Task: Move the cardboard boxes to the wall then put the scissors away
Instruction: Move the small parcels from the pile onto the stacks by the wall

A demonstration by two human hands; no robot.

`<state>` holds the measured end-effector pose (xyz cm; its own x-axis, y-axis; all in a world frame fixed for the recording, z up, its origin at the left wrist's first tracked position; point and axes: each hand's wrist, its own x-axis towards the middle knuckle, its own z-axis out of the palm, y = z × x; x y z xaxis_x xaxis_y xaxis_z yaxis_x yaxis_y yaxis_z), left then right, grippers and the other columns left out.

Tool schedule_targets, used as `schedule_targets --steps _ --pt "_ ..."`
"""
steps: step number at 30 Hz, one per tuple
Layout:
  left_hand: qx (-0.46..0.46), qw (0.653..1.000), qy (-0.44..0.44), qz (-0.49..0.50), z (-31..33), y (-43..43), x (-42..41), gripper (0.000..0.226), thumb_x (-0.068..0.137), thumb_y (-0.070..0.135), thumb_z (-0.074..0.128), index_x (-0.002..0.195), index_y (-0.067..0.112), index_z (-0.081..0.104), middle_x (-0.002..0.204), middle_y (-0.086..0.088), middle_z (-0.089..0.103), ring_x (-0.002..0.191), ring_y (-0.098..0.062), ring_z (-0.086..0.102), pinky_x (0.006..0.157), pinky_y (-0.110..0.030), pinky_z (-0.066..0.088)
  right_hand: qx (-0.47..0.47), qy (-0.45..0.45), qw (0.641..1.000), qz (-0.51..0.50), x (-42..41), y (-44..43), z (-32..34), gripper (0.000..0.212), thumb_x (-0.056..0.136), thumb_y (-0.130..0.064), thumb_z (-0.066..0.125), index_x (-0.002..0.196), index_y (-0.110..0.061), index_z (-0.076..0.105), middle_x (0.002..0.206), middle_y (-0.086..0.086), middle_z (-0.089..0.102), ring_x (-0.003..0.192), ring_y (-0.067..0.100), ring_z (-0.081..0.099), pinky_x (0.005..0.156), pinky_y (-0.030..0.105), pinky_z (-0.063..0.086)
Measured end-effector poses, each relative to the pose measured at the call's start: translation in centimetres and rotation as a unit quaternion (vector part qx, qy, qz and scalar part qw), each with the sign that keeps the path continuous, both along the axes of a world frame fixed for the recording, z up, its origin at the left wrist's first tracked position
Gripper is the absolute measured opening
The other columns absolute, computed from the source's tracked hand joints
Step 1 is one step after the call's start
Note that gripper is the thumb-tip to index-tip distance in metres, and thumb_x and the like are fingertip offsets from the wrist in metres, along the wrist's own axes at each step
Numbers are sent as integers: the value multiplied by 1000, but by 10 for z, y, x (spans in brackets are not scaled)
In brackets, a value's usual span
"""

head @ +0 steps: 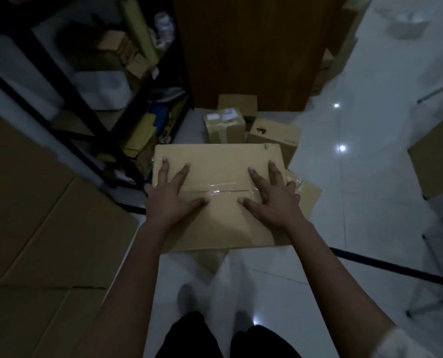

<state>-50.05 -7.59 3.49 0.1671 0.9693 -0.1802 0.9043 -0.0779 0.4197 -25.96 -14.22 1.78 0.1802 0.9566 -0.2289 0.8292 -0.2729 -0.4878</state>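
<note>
Pressing flat on top: left hand [172, 196] and right hand [272, 196], fingers spread and straight, palms down on the large cardboard box [215, 223], either side of its taped seam [219, 193]. Box sits on the white tiled floor [357, 202], beside a black shelving rack [91, 120]; three smaller boxes [224, 126] stand just beyond it, near a wooden panel [246, 47]. Scissors: not visible. Step judged: sliding the box forward. Advice: push evenly with both palms, low and level, steering clear of the rack and stopping short of the smaller boxes.
</note>
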Motion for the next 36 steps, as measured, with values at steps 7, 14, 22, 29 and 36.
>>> schedule_targets --steps 7,14,22,29,36 --pt "29 991 -36 129 78 -71 -65 91 73 71 64 150 45 21 161 13 -9 144 -34 13 113 -51 20 29 18 994 106 -54 -6 75 73 86 -67 52 149 -52 18 163 -14 -6 143 42 10 112 57 21" --pt "104 963 42 245 168 -161 -157 95 69 81 56 149 47 18 162 13 -1 140 -45 19 110 -61 20 100 45 964 244 -151 -33 152 69 89 -66 47 150 -50 19 163 -15 -1 146 38 8 115 56 17" --pt "112 920 63 371 216 -285 -245 95 67 80 59 149 47 22 161 15 -3 136 -43 23 108 -60 24 124 81 916 373 -262 -99 174 75 80 -80 39 147 -55 15 162 -17 -4 148 29 12 115 55 15" --pt "166 868 44 466 215 -409 -310 108 51 94 45 146 45 29 161 13 4 141 -36 27 111 -57 27 138 67 875 459 -341 -184 207 71 83 -74 47 146 -57 18 161 -20 -2 145 33 11 114 55 25" --pt "165 829 46 532 218 -501 -340 101 62 89 51 148 41 28 162 12 2 144 -33 24 112 -57 24 138 47 834 532 -406 -239 220 72 83 -74 46 148 -54 22 162 -16 3 143 42 15 115 52 22"
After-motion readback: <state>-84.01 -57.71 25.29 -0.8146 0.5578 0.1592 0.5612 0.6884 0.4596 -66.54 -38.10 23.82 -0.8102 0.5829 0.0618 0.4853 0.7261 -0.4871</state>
